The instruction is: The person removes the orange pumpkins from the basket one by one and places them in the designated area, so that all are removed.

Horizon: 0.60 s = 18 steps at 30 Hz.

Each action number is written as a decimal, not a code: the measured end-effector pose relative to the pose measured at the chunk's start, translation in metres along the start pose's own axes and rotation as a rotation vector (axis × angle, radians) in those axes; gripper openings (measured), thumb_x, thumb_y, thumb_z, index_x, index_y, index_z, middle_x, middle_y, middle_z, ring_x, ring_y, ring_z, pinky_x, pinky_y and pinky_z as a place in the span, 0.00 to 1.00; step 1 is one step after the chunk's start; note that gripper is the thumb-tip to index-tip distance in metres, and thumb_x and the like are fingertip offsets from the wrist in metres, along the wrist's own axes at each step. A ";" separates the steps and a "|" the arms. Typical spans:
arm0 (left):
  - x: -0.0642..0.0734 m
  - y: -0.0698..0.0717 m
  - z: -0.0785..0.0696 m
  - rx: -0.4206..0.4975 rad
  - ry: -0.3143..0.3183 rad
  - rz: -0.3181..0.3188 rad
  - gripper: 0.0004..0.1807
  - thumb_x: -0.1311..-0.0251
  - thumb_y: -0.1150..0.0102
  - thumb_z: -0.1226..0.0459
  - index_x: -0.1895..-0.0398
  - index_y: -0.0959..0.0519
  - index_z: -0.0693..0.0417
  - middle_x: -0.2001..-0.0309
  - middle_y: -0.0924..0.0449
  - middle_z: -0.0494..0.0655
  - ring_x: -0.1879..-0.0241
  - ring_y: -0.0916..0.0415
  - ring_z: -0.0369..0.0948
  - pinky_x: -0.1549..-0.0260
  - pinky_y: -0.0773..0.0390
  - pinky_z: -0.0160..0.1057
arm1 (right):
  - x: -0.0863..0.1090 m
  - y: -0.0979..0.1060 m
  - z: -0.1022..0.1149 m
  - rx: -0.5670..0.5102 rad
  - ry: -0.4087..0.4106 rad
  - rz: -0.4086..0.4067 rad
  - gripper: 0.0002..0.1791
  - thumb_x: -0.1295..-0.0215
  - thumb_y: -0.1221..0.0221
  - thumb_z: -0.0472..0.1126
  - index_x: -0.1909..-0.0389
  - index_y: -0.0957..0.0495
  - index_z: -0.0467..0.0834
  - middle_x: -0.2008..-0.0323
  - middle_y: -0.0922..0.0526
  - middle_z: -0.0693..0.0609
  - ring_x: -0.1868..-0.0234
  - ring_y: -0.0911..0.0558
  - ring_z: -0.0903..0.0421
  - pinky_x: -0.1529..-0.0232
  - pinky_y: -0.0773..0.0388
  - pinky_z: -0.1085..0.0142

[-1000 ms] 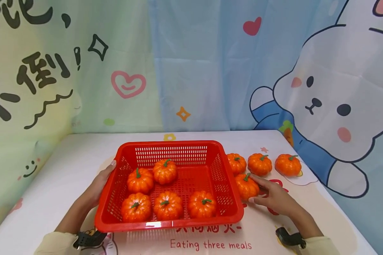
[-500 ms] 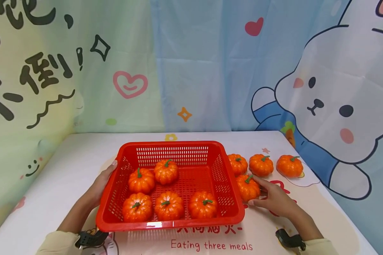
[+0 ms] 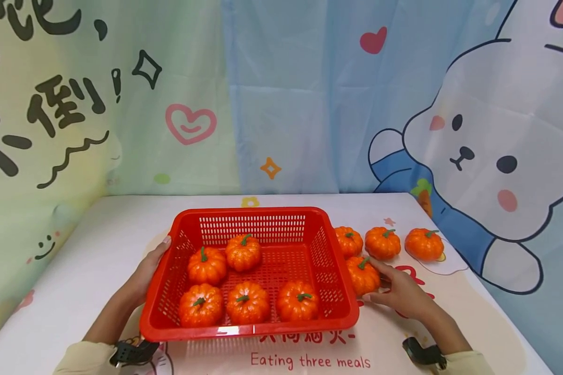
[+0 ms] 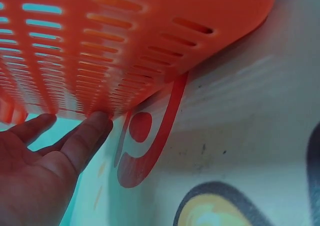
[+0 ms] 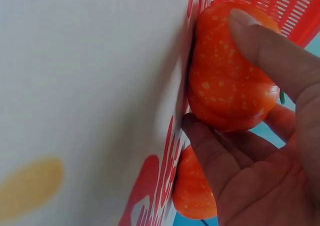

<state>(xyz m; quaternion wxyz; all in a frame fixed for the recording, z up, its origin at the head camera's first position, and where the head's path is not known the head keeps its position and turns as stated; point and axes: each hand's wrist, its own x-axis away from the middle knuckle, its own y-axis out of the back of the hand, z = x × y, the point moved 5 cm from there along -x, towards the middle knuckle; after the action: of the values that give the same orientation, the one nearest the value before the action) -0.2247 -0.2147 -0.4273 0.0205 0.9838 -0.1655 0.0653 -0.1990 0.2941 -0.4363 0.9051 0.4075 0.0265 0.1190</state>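
Printed lettering point(image 3: 310, 361) fronts the tabletop point(image 3: 122, 229). Left hand point(image 3: 151, 266), fingers extended, touches the side of a red basket point(image 3: 197, 333). Right hand point(image 3: 403, 292) pinches a pumpkin point(image 3: 362, 277) on the tabletop, beside the basket; the basket's wall separates it from five pumpkins point(image 3: 249, 308) inside. Beyond: three loose pumpkins point(image 3: 382, 245); curtain point(image 3: 281, 104).

Basket point(image 3: 286, 328) on table point(image 3: 108, 239); curtain point(image 3: 281, 104) behind table. In basket: front row of three pumpkins point(image 3: 248, 303); left rear pumpkin point(image 3: 207, 266) behind the leftmost, right rear pumpkin point(image 3: 243, 253) slightly farther back. Outside, right of basket: near pumpkin point(image 3: 363, 276) just beside its wall, contact unclear; behind it, outer row of three pumpkins point(image 3: 382, 243) running rightward. Hands: left hand point(image 3: 150, 265) at basket's left side; right hand point(image 3: 401, 291) right of near pumpkin, touching it.
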 end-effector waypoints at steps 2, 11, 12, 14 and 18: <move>0.000 0.000 0.000 0.007 0.000 0.006 0.35 0.25 0.76 0.43 0.27 0.49 0.58 0.49 0.25 0.50 0.57 0.21 0.42 0.58 0.18 0.49 | 0.001 0.000 0.000 0.001 -0.003 -0.001 0.51 0.50 0.26 0.49 0.28 0.41 0.37 0.34 0.33 0.35 0.42 0.26 0.37 0.56 0.18 0.55; -0.001 -0.001 -0.001 0.003 -0.005 0.024 0.36 0.25 0.76 0.42 0.27 0.49 0.59 0.49 0.25 0.51 0.57 0.21 0.43 0.58 0.18 0.49 | 0.003 0.007 -0.002 -0.020 -0.023 0.036 0.52 0.51 0.27 0.53 0.28 0.41 0.40 0.35 0.32 0.34 0.46 0.24 0.40 0.59 0.16 0.59; -0.002 -0.001 -0.001 0.003 -0.007 0.023 0.36 0.25 0.77 0.42 0.27 0.49 0.60 0.49 0.24 0.51 0.57 0.21 0.43 0.58 0.18 0.49 | 0.003 0.008 -0.002 -0.014 -0.026 0.039 0.52 0.50 0.27 0.54 0.27 0.40 0.41 0.36 0.31 0.34 0.46 0.24 0.40 0.60 0.16 0.59; -0.002 -0.001 -0.001 0.003 -0.013 0.021 0.36 0.25 0.77 0.42 0.27 0.49 0.60 0.49 0.24 0.51 0.56 0.20 0.44 0.58 0.18 0.50 | 0.002 0.012 -0.002 -0.004 -0.027 0.043 0.50 0.48 0.28 0.54 0.27 0.39 0.43 0.39 0.28 0.35 0.48 0.24 0.41 0.61 0.16 0.59; -0.002 0.001 -0.002 0.014 -0.018 0.022 0.37 0.25 0.78 0.42 0.27 0.49 0.61 0.49 0.23 0.49 0.56 0.19 0.44 0.58 0.18 0.51 | 0.000 0.019 0.004 0.018 -0.017 0.054 0.48 0.45 0.30 0.53 0.26 0.41 0.46 0.40 0.28 0.35 0.46 0.26 0.40 0.62 0.16 0.58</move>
<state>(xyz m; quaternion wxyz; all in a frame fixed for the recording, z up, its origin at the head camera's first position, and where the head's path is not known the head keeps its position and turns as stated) -0.2274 -0.2143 -0.4261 0.0116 0.9827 -0.1758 0.0578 -0.2022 0.3039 -0.4195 0.8981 0.4170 0.0088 0.1396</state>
